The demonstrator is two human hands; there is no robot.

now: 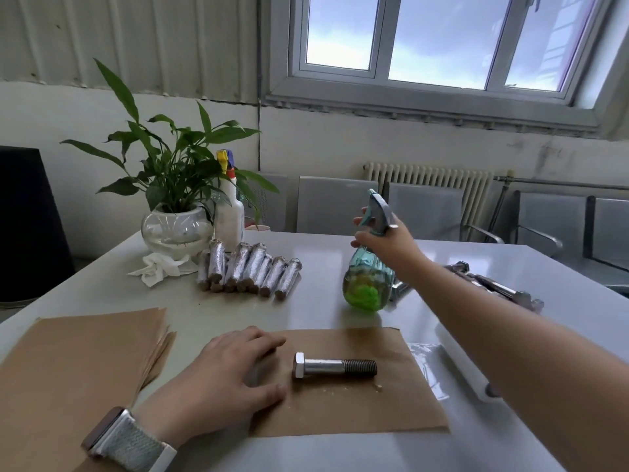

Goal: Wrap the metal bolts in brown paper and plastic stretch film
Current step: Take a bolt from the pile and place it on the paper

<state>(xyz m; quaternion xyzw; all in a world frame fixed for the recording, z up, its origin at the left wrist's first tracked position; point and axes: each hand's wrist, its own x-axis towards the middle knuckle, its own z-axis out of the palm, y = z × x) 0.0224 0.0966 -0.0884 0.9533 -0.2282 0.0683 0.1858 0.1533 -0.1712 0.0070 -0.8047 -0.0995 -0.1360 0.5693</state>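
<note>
Left hand [235,373] nearest, fingers spread flat on brown paper sheet [350,400], 1 bare bolt [335,366] on the sheet just right of it, right hand [386,240] outstretched beyond, gripping teal spray bottle [369,284] holding green liquid, wrapped bolts [248,270] further left.

Room: glossy white tabletop [340,247]; pale wall [323,148] with corrugated panelling [136,39] above; white-framed window [432,42] showing bright cloudy sky; white ribbed radiator [429,182] beneath; row of grey metal chairs [425,209]; dark object [27,219] at far left.
</note>
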